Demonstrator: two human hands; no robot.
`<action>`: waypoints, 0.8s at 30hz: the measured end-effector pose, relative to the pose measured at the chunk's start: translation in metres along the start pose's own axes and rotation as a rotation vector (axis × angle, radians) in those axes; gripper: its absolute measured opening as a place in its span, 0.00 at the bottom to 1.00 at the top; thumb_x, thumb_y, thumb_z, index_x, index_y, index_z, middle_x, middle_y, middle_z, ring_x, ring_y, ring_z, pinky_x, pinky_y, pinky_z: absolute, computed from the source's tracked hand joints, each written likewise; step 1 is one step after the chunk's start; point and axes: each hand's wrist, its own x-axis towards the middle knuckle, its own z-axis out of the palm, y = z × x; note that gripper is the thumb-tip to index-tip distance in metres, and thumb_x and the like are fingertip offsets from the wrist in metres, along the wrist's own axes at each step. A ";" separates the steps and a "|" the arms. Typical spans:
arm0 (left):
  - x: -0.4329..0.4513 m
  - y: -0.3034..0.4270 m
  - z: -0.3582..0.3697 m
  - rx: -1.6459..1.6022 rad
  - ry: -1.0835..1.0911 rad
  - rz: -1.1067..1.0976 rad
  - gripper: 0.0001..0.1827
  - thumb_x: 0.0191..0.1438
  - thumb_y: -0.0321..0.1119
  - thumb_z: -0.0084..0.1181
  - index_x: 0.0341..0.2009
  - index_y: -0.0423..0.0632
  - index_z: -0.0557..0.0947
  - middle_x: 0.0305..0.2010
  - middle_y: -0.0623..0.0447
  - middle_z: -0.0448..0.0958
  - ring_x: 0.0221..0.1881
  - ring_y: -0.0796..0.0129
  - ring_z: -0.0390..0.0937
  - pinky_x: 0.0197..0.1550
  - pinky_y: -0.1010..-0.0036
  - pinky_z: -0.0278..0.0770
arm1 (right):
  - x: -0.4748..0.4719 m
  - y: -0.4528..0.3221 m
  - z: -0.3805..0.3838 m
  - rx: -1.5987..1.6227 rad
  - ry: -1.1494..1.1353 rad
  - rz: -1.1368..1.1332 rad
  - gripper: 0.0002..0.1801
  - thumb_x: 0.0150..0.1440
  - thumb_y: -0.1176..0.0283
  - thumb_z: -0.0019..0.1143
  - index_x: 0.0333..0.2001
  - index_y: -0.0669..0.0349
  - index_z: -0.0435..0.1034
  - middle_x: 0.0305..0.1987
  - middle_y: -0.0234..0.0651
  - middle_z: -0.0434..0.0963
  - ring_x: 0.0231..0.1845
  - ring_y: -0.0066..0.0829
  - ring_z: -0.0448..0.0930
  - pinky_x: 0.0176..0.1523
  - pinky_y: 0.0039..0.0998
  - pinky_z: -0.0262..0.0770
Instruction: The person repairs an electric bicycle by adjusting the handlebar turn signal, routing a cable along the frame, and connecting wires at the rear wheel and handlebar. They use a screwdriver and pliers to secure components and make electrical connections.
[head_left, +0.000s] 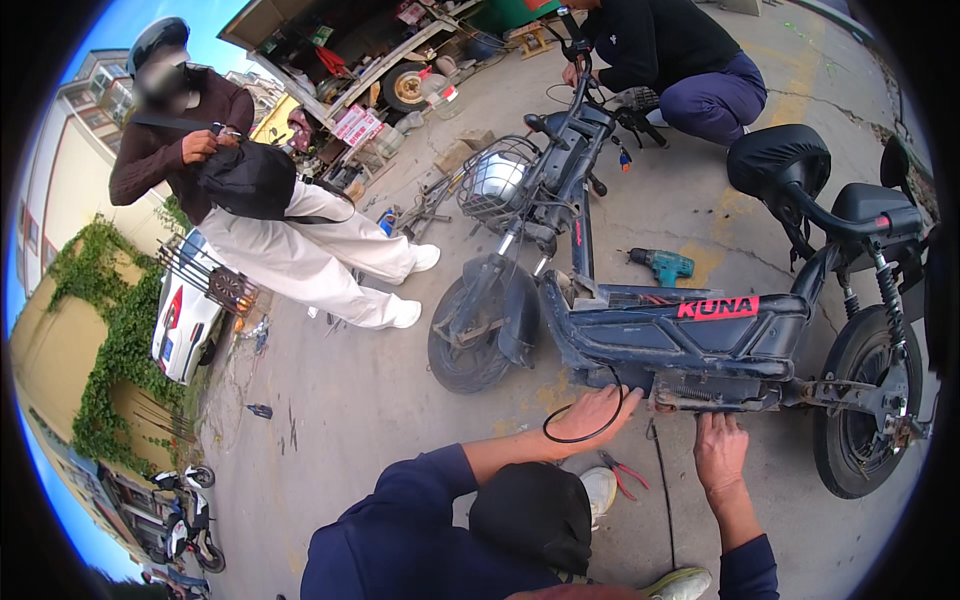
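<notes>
Before me stands a black electric bike (645, 330), side-on, its paint dusty. My left hand (596, 416) reaches to the underside of its body, just behind the front wheel (472, 337), with the fingertips partly hidden. A thin black cable (551, 435) loops out of the body and across that hand. Under the lower frame rail near the spring (697, 391), my right hand (721, 442) has its fingers curled out of sight. Between my hands, a black cable (661, 487) hangs or lies towards my shoe. Red-handled pliers (624, 476) lie on the concrete by my other shoe.
A teal cordless drill (664, 264) lies beyond the bike. One person (667, 67) crouches by the handlebar; another in a helmet (255, 180) stands left, holding a black bag. Metal tools (427, 206) lie near the front basket (495, 180). A white car (187, 315) is parked further left.
</notes>
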 end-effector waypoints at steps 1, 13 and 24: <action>-0.004 -0.003 0.001 0.156 -0.128 0.009 0.16 0.56 0.35 0.58 0.46 0.38 0.79 0.35 0.44 0.75 0.35 0.50 0.78 0.35 0.58 0.76 | 0.000 0.016 -0.005 -0.017 -0.032 -0.015 0.02 0.53 0.73 0.54 0.30 0.57 0.70 0.29 0.38 0.74 0.35 0.41 0.80 0.32 0.40 0.77; -0.009 -0.031 -0.113 0.583 -0.307 0.724 0.13 0.59 0.43 0.54 0.29 0.48 0.81 0.25 0.52 0.74 0.32 0.61 0.77 0.74 0.52 0.54 | -0.014 0.076 -0.042 -0.111 -0.386 -0.138 0.06 0.57 0.74 0.50 0.39 0.58 0.68 0.29 0.44 0.79 0.26 0.44 0.82 0.30 0.40 0.78; 0.001 0.018 -0.004 0.652 -0.589 0.524 0.11 0.49 0.33 0.55 0.30 0.41 0.87 0.26 0.48 0.81 0.36 0.59 0.82 0.71 0.48 0.59 | -0.065 0.162 -0.098 -0.305 -0.158 -0.049 0.08 0.56 0.76 0.51 0.40 0.58 0.64 0.30 0.37 0.72 0.31 0.38 0.80 0.27 0.38 0.74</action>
